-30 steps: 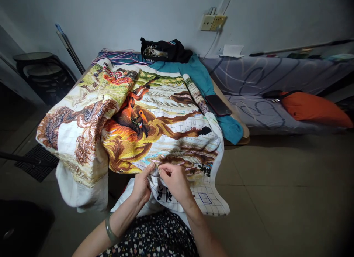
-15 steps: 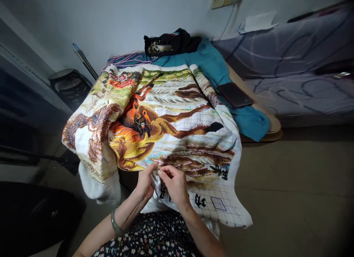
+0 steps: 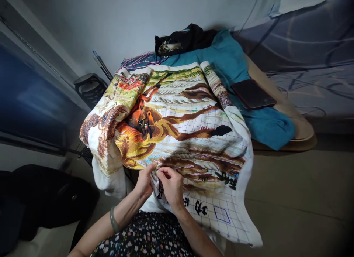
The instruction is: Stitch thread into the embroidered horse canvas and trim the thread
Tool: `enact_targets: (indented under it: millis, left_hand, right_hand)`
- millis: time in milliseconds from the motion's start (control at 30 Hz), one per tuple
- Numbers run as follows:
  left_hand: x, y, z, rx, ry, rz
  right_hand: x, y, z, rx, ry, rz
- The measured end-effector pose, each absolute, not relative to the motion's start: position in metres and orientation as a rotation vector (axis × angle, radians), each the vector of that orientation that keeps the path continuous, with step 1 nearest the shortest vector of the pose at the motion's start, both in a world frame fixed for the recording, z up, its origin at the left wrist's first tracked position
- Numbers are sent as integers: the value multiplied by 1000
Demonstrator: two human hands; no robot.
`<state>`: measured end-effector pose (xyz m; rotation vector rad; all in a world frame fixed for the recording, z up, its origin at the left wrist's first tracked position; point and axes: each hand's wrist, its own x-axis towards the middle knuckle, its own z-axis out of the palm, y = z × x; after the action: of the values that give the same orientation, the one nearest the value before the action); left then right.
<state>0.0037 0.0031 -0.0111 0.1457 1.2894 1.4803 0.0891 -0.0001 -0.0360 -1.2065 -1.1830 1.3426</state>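
stitching | cross-stitch cloth (image 3: 179,120) draped over surface, near edge in lap | left hand (image 3: 144,183) fingers pinch cloth taut | right hand (image 3: 172,185) fingers pinched together at the stitch, needle too small to tell | keep the fabric flat and draw the thread gently

Dim indoor scene, lit softly from above and a little to the right. Brightest on the embroidered cloth (image 3: 177,113) at centre, colours clear there, stitching grid sharp. Heavy darkening toward every corner, deepest at lower left and lower right of the frame. Strong wide-angle bending: wall lines at upper left curved and slanted, floor at right stretched. Slight smear along the upper right edge. Left hand (image 3: 145,181) and right hand (image 3: 171,185) at lower centre in fair focus, half in shade. No harsh glare; faint sheen on the dark phone (image 3: 253,94).
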Motion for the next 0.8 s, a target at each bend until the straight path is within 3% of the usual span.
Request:
enact_targets:
  millis: [800]
  left_hand:
    - [1,2,-17,162,1204,1469]
  right_hand:
    - [75,-12,-41,-1341,-1101,1105]
